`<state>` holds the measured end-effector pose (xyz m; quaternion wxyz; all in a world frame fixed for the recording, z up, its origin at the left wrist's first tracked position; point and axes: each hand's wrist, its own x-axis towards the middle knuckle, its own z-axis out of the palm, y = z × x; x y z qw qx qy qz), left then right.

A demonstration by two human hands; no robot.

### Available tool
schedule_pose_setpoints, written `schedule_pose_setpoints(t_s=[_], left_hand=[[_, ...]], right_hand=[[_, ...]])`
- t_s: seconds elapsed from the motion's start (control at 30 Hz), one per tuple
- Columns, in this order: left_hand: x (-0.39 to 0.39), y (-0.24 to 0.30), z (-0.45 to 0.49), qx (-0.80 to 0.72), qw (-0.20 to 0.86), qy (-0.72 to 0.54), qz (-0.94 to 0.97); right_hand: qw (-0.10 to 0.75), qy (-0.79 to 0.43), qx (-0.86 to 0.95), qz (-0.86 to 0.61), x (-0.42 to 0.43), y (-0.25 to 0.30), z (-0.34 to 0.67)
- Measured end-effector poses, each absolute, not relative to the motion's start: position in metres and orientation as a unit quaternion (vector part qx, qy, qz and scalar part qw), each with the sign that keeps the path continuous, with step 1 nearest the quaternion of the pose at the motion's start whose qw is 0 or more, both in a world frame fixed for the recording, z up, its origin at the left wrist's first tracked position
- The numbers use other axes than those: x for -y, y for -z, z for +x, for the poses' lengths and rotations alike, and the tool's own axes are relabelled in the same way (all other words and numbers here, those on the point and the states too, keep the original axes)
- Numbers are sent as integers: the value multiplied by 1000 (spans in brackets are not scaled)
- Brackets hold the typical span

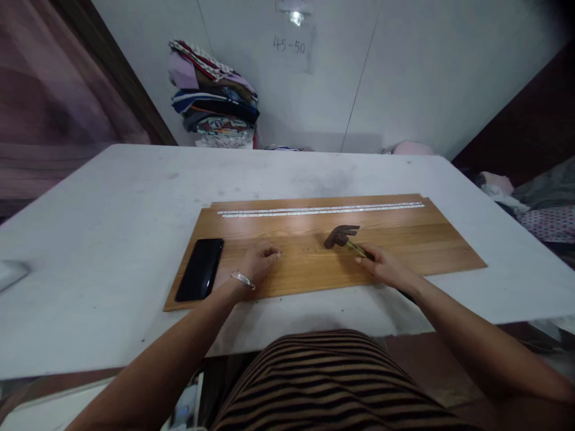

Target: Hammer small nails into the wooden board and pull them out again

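Observation:
My right hand (pixel 384 264) grips the handle of a claw hammer (pixel 343 236). The rusty head is held over the middle of a wood-grain board (pixel 305 272), its claw pointing right. Closed in a pinch, my left hand (pixel 260 261) rests at the board's left part; whatever small thing its fingertips hold is too small to make out. Between the hands, a few small dark marks or bits (pixel 309 249) show on the board. Left of my left hand lies a black smartphone (pixel 200 269). Two thin whitish strips (pixel 321 210) run lengthwise near the board's far edge.
The board lies on a large white table (pixel 112 239). Folded clothes and fabric (pixel 215 99) are stacked beyond its far edge. A pale object (pixel 11 273) sits at the left edge, and cloth (pixel 548 224) is heaped beyond the right side.

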<state>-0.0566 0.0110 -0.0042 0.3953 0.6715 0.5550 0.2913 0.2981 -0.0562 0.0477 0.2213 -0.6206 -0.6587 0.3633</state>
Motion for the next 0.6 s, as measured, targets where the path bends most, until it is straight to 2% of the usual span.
schedule_pose_setpoints(t_s=[0.17,0.3,0.6], left_hand=[[-18,23,-50,-521,365,-337,694],[-17,35,-44,-520,350,-354,694],[-10,29,-43,-520,351,-339,701]], right_hand=[[238,-364,658,-616,55,-50,300],[219,-358,667,-615,55,-44,300],[226,-355,667,-615,56,-44,300]])
